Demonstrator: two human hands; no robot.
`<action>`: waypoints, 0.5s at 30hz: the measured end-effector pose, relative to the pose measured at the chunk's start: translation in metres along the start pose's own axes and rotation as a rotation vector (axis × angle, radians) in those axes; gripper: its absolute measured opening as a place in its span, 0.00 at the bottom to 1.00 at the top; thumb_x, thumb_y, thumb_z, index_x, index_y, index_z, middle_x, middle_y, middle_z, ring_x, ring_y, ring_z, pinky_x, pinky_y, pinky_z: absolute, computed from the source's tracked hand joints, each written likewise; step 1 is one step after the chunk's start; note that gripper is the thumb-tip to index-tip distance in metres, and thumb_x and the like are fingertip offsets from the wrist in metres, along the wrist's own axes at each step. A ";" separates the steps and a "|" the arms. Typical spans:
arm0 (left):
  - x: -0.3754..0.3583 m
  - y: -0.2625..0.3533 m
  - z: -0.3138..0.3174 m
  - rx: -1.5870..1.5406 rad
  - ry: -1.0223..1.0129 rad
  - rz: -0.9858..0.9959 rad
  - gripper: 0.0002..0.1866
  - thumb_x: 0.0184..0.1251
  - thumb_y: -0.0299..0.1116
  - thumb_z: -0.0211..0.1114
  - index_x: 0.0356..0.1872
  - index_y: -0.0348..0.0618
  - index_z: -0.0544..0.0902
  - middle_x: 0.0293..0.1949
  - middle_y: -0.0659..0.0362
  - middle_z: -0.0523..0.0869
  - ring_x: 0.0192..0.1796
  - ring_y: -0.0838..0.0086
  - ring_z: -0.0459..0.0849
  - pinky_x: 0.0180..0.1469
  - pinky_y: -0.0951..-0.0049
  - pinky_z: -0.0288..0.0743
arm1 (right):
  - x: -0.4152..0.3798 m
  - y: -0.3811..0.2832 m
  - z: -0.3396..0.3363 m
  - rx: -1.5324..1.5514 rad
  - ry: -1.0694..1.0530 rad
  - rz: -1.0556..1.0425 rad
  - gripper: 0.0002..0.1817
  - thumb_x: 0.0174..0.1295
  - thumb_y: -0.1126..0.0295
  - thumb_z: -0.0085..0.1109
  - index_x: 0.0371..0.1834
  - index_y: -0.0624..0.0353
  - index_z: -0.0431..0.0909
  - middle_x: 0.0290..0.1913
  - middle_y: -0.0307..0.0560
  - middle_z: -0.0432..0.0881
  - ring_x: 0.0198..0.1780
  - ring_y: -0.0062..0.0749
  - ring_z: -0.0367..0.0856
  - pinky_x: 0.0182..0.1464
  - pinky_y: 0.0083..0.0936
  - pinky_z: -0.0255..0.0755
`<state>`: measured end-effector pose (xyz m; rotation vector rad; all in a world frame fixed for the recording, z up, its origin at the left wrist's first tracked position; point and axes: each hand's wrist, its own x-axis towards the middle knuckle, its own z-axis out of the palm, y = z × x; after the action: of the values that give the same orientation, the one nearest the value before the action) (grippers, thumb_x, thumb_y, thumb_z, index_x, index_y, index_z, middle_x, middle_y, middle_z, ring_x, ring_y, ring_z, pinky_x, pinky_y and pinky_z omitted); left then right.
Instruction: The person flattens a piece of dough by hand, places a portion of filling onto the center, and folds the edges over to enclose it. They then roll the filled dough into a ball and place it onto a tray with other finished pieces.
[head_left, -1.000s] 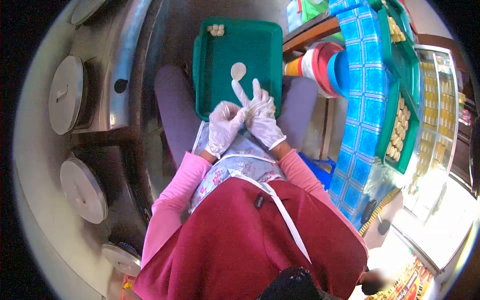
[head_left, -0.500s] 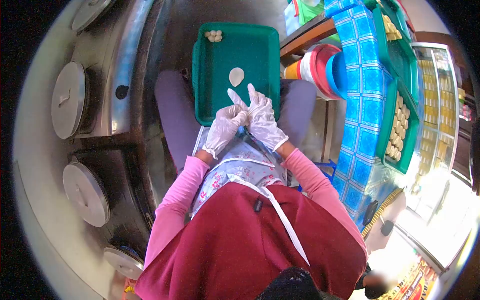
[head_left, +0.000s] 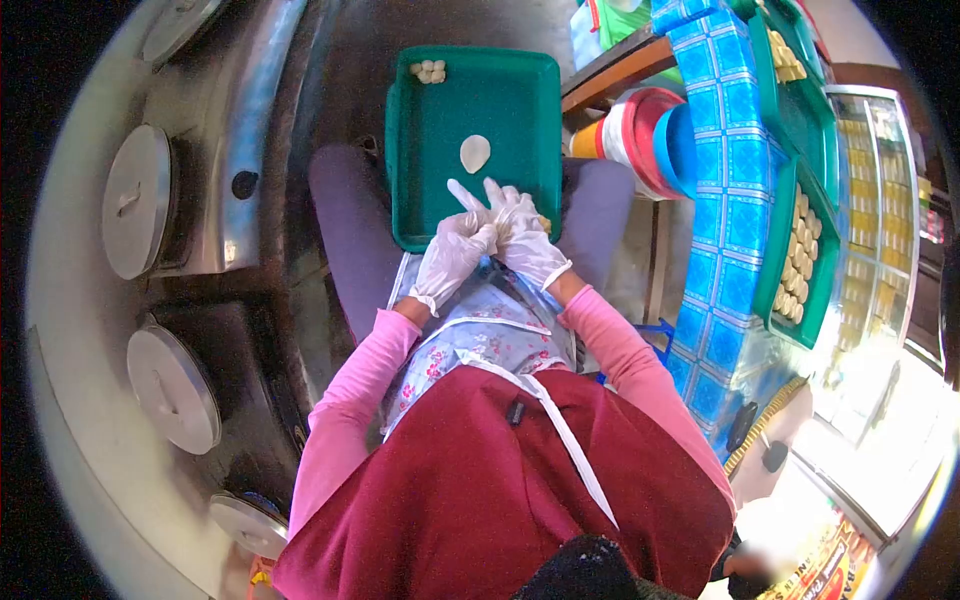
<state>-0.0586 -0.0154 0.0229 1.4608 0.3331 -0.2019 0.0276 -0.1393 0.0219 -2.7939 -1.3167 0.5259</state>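
My left hand (head_left: 448, 262) and my right hand (head_left: 526, 243), both in white gloves, meet over the near edge of a green tray (head_left: 520, 100). Fingers and thumbs are bent in and pressed together, while one finger of each hand points out over the tray. What they pinch is hidden by the gloves. Just beyond the fingertips, a flat round of pale dough (head_left: 475, 154) lies on the tray. Several small dough balls (head_left: 430, 73) sit together in its far left corner. A small yellowish bit (head_left: 544, 224) shows beside my right hand.
The tray rests between my knees. On the right, a table with a blue checked cloth (head_left: 727, 205) carries green trays, one with rows of pale dough pieces (head_left: 797, 255). Red and blue basins (head_left: 676, 150) stand under it. Lidded metal pots (head_left: 138, 200) line the left side.
My right hand has turned slightly and its fingers have curled in more; a yellowish bit now shows beside it. The dough round and balls stay put.
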 end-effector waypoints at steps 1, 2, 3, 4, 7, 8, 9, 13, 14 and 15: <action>-0.001 0.001 0.001 -0.026 0.021 -0.034 0.12 0.74 0.34 0.61 0.32 0.37 0.84 0.28 0.62 0.86 0.30 0.79 0.79 0.37 0.75 0.72 | -0.004 0.001 0.002 -0.017 0.155 -0.027 0.40 0.71 0.55 0.50 0.85 0.25 0.47 0.75 0.66 0.64 0.62 0.55 0.74 0.53 0.47 0.70; -0.002 0.002 0.003 -0.052 0.039 -0.066 0.14 0.75 0.37 0.62 0.32 0.37 0.85 0.28 0.61 0.86 0.30 0.79 0.79 0.37 0.75 0.73 | -0.006 0.002 0.005 -0.018 0.294 -0.025 0.40 0.70 0.56 0.52 0.85 0.27 0.49 0.75 0.66 0.64 0.64 0.56 0.73 0.56 0.48 0.69; -0.001 0.002 0.003 -0.077 0.056 -0.096 0.17 0.77 0.41 0.63 0.32 0.37 0.85 0.28 0.61 0.87 0.30 0.78 0.80 0.37 0.74 0.73 | -0.007 0.005 0.010 -0.019 0.436 -0.022 0.40 0.70 0.56 0.53 0.85 0.28 0.50 0.75 0.66 0.63 0.65 0.57 0.71 0.59 0.49 0.69; 0.000 0.000 0.003 -0.169 0.177 -0.066 0.18 0.78 0.43 0.62 0.35 0.38 0.85 0.29 0.61 0.87 0.30 0.78 0.80 0.37 0.74 0.73 | -0.010 0.006 0.017 -0.019 0.574 -0.015 0.39 0.70 0.57 0.54 0.85 0.29 0.52 0.75 0.67 0.63 0.67 0.58 0.70 0.61 0.50 0.68; 0.020 0.014 0.011 -0.594 0.529 -0.004 0.20 0.81 0.48 0.58 0.45 0.39 0.84 0.33 0.63 0.85 0.33 0.78 0.79 0.39 0.75 0.73 | -0.002 -0.005 0.037 0.252 0.676 0.209 0.46 0.63 0.54 0.66 0.83 0.51 0.55 0.77 0.65 0.60 0.72 0.56 0.66 0.66 0.54 0.64; 0.025 0.014 0.014 -0.622 0.451 -0.001 0.20 0.82 0.48 0.56 0.44 0.40 0.84 0.32 0.63 0.83 0.33 0.78 0.78 0.39 0.75 0.72 | -0.001 -0.008 0.038 0.317 0.697 0.259 0.49 0.62 0.53 0.69 0.83 0.55 0.55 0.78 0.64 0.59 0.72 0.56 0.66 0.66 0.54 0.64; 0.029 0.012 0.015 -0.650 0.375 0.004 0.20 0.82 0.48 0.55 0.42 0.41 0.84 0.31 0.64 0.82 0.33 0.79 0.77 0.39 0.76 0.72 | -0.004 -0.011 0.035 0.217 0.718 0.183 0.51 0.62 0.51 0.69 0.81 0.64 0.53 0.78 0.61 0.61 0.72 0.53 0.66 0.66 0.52 0.64; 0.034 0.003 0.035 -0.740 0.419 0.152 0.17 0.82 0.44 0.56 0.38 0.40 0.82 0.30 0.64 0.80 0.33 0.79 0.76 0.42 0.75 0.72 | 0.009 -0.009 0.049 -0.041 0.750 0.221 0.38 0.66 0.52 0.63 0.76 0.54 0.62 0.81 0.58 0.55 0.75 0.52 0.62 0.64 0.51 0.64; 0.033 0.002 0.038 -0.751 0.422 0.140 0.16 0.82 0.43 0.56 0.38 0.42 0.82 0.29 0.64 0.80 0.33 0.79 0.75 0.42 0.75 0.72 | 0.006 -0.013 0.046 -0.061 0.749 0.242 0.35 0.67 0.52 0.62 0.74 0.52 0.64 0.82 0.58 0.54 0.75 0.53 0.62 0.64 0.52 0.64; 0.033 0.001 0.040 -0.764 0.409 0.124 0.15 0.82 0.42 0.56 0.39 0.43 0.82 0.30 0.65 0.80 0.33 0.80 0.75 0.42 0.75 0.72 | 0.005 -0.014 0.044 -0.082 0.747 0.261 0.31 0.69 0.53 0.60 0.72 0.50 0.66 0.82 0.58 0.53 0.75 0.55 0.61 0.64 0.53 0.64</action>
<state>-0.0231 -0.0529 0.0159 0.7471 0.5733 0.3087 0.0065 -0.1322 -0.0189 -2.7700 -0.8255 -0.5491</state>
